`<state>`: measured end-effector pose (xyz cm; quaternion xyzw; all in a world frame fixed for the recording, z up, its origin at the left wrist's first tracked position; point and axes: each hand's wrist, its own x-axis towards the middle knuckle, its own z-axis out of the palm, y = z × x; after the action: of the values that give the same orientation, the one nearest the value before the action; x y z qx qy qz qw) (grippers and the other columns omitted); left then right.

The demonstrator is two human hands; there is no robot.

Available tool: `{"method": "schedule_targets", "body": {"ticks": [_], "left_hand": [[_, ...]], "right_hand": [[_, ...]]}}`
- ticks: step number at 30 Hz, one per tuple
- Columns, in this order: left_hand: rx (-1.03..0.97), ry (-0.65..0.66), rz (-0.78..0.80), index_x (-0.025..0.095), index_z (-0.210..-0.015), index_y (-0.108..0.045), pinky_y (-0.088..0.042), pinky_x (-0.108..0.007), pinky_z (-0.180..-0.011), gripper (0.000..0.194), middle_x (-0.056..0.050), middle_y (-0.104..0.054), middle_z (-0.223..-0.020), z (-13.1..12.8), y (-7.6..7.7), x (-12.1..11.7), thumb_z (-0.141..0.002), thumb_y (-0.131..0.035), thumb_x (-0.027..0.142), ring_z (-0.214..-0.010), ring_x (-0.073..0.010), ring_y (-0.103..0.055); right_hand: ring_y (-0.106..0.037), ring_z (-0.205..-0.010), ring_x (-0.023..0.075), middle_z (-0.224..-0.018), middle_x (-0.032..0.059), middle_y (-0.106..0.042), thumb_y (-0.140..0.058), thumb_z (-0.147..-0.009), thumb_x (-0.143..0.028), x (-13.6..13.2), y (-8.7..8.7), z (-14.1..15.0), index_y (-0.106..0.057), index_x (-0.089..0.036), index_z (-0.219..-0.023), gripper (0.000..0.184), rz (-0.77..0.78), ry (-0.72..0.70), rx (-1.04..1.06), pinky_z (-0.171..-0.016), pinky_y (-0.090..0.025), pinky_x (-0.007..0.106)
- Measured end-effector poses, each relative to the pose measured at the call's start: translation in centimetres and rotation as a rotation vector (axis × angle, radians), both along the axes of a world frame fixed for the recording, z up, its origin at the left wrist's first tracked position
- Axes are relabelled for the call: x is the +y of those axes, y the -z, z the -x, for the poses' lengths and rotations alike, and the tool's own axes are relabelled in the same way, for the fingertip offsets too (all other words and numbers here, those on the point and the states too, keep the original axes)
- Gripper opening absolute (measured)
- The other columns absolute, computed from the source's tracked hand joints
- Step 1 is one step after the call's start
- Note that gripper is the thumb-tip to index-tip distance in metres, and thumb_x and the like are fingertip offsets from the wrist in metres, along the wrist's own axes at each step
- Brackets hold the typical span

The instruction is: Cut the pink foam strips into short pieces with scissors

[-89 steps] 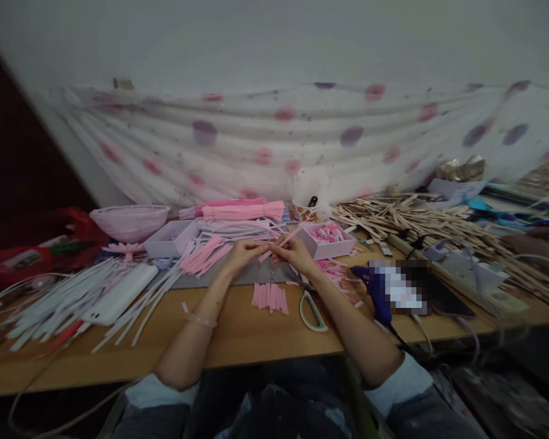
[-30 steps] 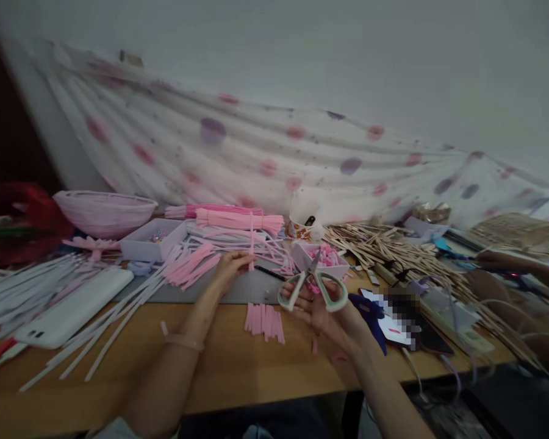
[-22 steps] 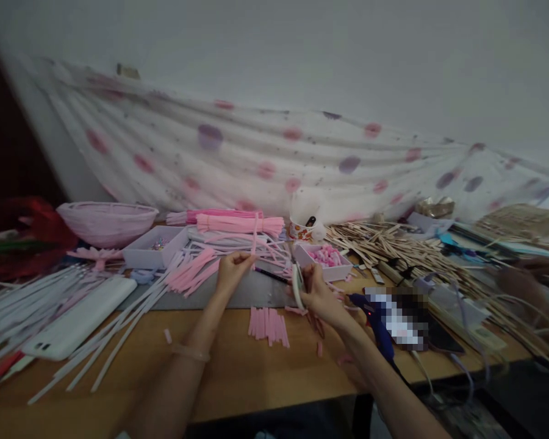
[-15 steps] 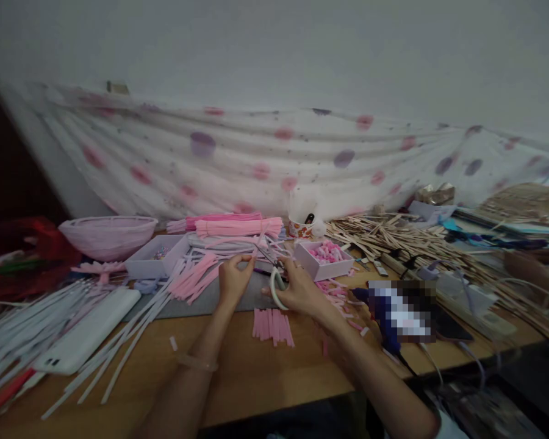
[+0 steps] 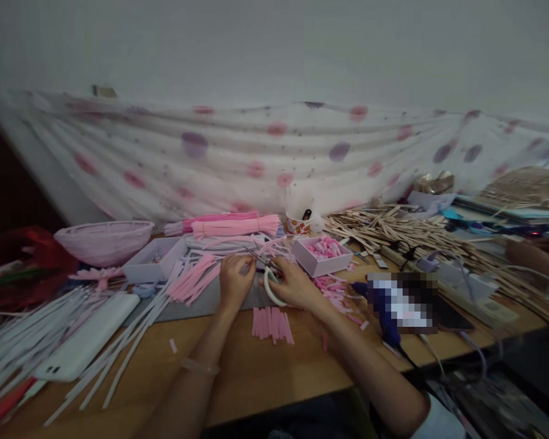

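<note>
One pair of pale-handled scissors (image 5: 267, 288), held in right hand (image 5: 293, 283), blades beside left hand (image 5: 236, 283), left fingers bunched, their hold unclear, short pink strips (image 5: 272, 324) on wooden table (image 5: 256, 381).

pretty dim room tbh, plain grey wall (image 5: 274, 49) up at 12 o'clock with a saggy spotted sheet (image 5: 238, 143) hanging across it, dark brownish panel (image 5: 4, 183) around 9, wooden surface (image 5: 256, 375) down at 6

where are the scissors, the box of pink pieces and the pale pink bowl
Scissors (image 5: 268, 289): head view, on the pale handle loop.
Box of pink pieces (image 5: 333, 266): head view, front wall.
Pale pink bowl (image 5: 103, 245): head view, outer side.
</note>
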<state>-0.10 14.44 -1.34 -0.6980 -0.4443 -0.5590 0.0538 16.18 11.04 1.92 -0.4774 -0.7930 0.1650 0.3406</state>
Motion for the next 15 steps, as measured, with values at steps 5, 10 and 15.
{"method": "schedule_targets", "body": {"ticks": [5,10,15], "left_hand": [[0.09,-0.058,-0.002,0.021,-0.069,-0.064,-0.038,-0.036,-0.084,0.016,-0.005,-0.072,-0.077,-0.08,0.05,-0.15,-0.081,-0.053,0.022,-0.078,-0.0208,-0.062],[0.146,-0.09,0.003,0.021,-0.072,-0.066,-0.036,-0.037,-0.088,0.016,-0.005,-0.072,-0.076,-0.01,0.04,-0.32,-0.081,-0.052,0.02,-0.078,-0.0217,-0.062],[0.167,-0.099,0.006,0.021,-0.074,-0.067,-0.033,-0.039,-0.093,0.017,-0.005,-0.072,-0.078,0.03,0.11,-0.35,-0.08,-0.052,0.018,-0.079,-0.0216,-0.062]], "right_hand": [[-0.052,-0.071,0.015,-0.083,0.0049,-0.062,-0.056,-0.079,-0.033,0.15,0.14,0.14,-0.058,-0.014,-0.095,0.025,-0.024,-0.009,-0.017,-0.064,-0.035,0.025],[-0.048,-0.063,0.0128,-0.074,0.0026,-0.06,-0.055,-0.08,-0.031,0.22,0.27,0.25,-0.059,-0.014,-0.088,0.019,-0.049,-0.007,-0.041,-0.057,-0.032,0.023],[-0.046,-0.059,0.0114,-0.07,0.0015,-0.058,-0.055,-0.08,-0.031,0.19,0.35,0.5,-0.059,-0.014,-0.086,0.018,-0.044,-0.002,-0.033,-0.055,-0.03,0.023]]}}
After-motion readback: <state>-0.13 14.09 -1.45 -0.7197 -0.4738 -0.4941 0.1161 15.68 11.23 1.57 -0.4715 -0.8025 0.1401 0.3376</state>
